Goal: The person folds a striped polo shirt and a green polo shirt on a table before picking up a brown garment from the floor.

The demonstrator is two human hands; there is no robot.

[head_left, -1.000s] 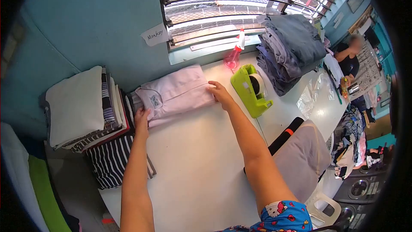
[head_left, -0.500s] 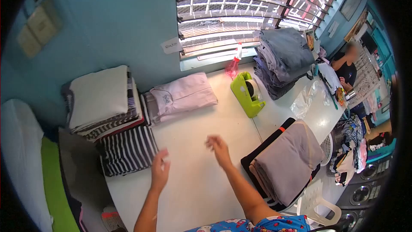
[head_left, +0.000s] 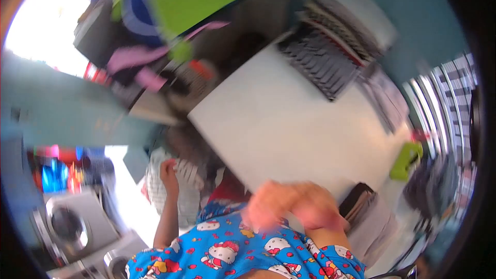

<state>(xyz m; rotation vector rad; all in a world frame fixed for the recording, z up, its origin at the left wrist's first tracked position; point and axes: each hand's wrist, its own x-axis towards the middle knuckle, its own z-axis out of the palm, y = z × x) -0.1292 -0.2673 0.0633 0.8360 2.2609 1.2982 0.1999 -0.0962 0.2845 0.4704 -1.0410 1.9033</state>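
My left hand (head_left: 169,174) is stretched out to the left, over or against a heap of white striped cloth (head_left: 187,191) beside the table; whether its fingers grip the cloth is not clear. My right hand (head_left: 294,204) is heavily blurred in front of my body, near the front edge of the white table (head_left: 274,129); its fingers cannot be made out. Folded striped clothes (head_left: 325,59) lie at the table's far corner, with a folded pale pink garment (head_left: 383,97) next to them.
A green tape dispenser (head_left: 405,161) and a stack of dark folded clothes (head_left: 431,186) stand on the right. Folded grey cloth (head_left: 372,230) lies near my right arm. Front-loading machines (head_left: 70,222) are at lower left. A patterned basket (head_left: 194,85) sits beside the table.
My view has swung sharply to the left. My left hand has moved from above the table to the cloth heap; my right hand has come back toward my body.
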